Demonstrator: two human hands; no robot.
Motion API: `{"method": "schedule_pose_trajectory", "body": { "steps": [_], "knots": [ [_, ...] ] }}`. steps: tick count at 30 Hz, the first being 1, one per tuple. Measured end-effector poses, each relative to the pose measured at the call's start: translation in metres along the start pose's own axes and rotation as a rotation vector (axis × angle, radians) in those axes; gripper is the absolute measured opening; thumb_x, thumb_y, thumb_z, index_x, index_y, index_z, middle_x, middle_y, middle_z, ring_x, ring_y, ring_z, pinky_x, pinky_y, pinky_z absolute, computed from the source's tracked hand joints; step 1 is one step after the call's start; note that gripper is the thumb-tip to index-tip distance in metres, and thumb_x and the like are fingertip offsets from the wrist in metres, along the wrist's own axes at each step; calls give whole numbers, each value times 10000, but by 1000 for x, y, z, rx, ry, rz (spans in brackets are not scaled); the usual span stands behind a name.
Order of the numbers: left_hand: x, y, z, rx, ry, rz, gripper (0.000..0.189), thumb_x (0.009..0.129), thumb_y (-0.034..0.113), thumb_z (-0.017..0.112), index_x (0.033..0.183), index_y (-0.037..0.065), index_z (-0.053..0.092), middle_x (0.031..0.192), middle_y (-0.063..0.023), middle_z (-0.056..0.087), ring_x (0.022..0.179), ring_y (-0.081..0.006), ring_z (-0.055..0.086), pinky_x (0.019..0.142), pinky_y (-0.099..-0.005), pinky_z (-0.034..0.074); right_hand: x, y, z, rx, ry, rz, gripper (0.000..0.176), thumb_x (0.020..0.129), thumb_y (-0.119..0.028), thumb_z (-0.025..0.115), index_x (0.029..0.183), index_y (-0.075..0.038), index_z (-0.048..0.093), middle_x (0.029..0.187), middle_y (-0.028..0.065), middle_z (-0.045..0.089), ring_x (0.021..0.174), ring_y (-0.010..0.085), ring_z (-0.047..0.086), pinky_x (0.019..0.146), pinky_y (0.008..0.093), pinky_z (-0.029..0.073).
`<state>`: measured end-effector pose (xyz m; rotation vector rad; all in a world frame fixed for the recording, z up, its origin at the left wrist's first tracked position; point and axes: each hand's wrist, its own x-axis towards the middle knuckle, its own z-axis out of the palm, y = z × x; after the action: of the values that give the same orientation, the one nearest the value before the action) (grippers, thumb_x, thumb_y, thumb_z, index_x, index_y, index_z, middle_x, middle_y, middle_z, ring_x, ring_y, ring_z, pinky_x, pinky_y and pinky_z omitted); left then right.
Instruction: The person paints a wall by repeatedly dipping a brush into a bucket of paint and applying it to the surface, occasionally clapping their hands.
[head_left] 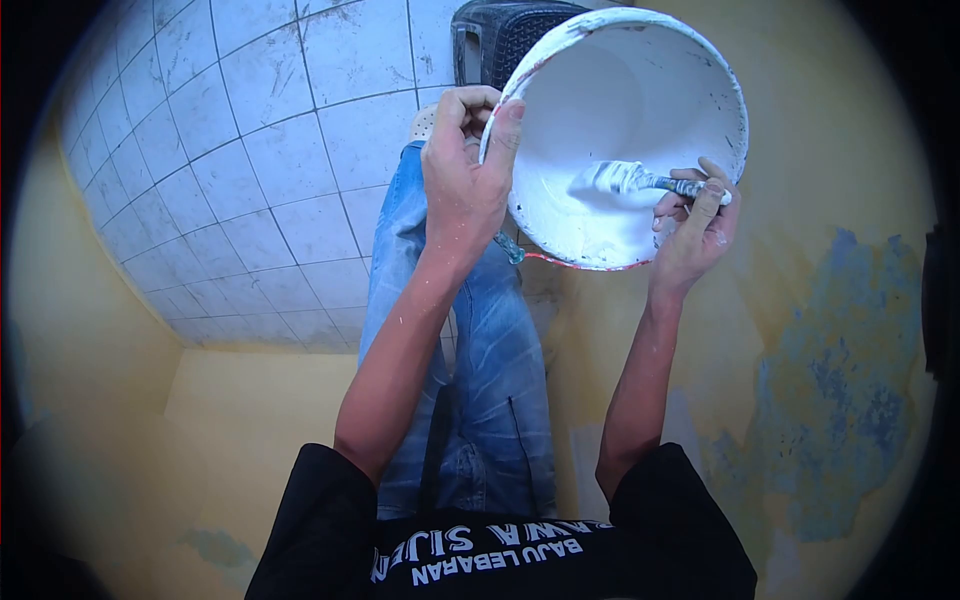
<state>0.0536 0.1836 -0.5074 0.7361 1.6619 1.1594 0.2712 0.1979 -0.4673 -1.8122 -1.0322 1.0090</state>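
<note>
A large white paint bucket (622, 30) is tilted so that its mouth faces me, its rim smeared and chipped. White paint coats the inside and pools low in it. My left hand (472, 165) grips the bucket's left rim, thumb on the near side and fingers curled over the edge. In my right hand (703, 215) is a paintbrush (640, 180), held by its handle at the bucket's right side. Its bristles, covered in white paint, point left into the bucket. White spatters dot both hands and forearms.
Behind the bucket stands a dark plastic stool or crate (510, 40). The white tiled floor (250, 180) is scuffed and stained. On the right, the yellow wall (800, 90) has a peeled blue-grey patch (835, 370). My jeans-clad legs (490, 350) are below the bucket.
</note>
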Motion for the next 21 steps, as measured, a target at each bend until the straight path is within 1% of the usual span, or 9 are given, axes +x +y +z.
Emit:
{"method": "schedule_pose_trajectory", "body": {
  "steps": [1,4,5,7,8,11,13,14,21],
  "knots": [
    [0,0,0,0,1,4,334,1033,316,720,1092,-4,643,896,-45,624,824,-118,569,738,-277,510,1,0,0,-2,2,-5,230,1145,-197,472,1144,11,571,972,137,677,633,103,607,513,238,466],
    [0,1,-1,34,-33,-12,256,1068,242,679,1117,-1,616,997,-44,655,941,-92,598,828,-260,494,4,10,-4,4,-35,-79,231,1137,-208,512,1117,6,597,985,109,660,642,103,616,517,227,457],
    [0,0,0,27,-21,-9,279,1055,259,694,1107,-6,626,978,-48,634,918,-104,584,803,-269,503,5,13,-6,10,-56,-114,232,1135,-213,523,1106,2,606,992,99,656,648,102,617,524,222,452],
    [1,-2,1,17,5,-1,325,1029,295,724,1086,-16,646,941,-55,591,873,-128,556,753,-286,519,6,11,-7,-64,-115,-95,241,1126,-222,549,1074,2,618,945,90,658,646,118,619,548,245,452],
    [1,-2,1,17,5,-1,324,1030,292,723,1090,-16,644,947,-54,591,876,-126,555,755,-283,519,7,10,-7,-100,-145,-86,247,1122,-227,562,1057,3,625,921,86,660,645,125,619,559,257,451],
    [1,-1,2,17,-9,-2,302,1045,272,704,1109,-13,631,976,-55,617,904,-114,571,780,-272,514,10,10,-7,-469,-241,-125,243,1099,-223,609,1017,5,624,818,80,631,637,142,587,590,304,447],
    [0,1,0,15,-35,-13,262,1073,243,671,1129,-6,613,1008,-59,668,954,-98,608,826,-262,506,12,-1,1,-463,-268,-145,244,1085,-227,633,1019,7,622,778,84,614,645,149,571,606,323,451],
    [0,2,1,13,-36,-17,260,1074,241,670,1130,-6,612,1010,-59,667,956,-99,608,826,-261,507,12,-5,3,-460,-282,-153,245,1078,-229,645,1020,8,621,758,86,606,648,152,563,614,332,453],
    [1,1,1,22,-39,-19,250,1075,232,667,1131,-5,609,1018,-60,664,957,-99,607,836,-260,506,12,8,-6,-465,-173,-90,225,1078,-210,645,1025,8,625,787,77,632,650,140,548,609,319,449]
  ]
}}
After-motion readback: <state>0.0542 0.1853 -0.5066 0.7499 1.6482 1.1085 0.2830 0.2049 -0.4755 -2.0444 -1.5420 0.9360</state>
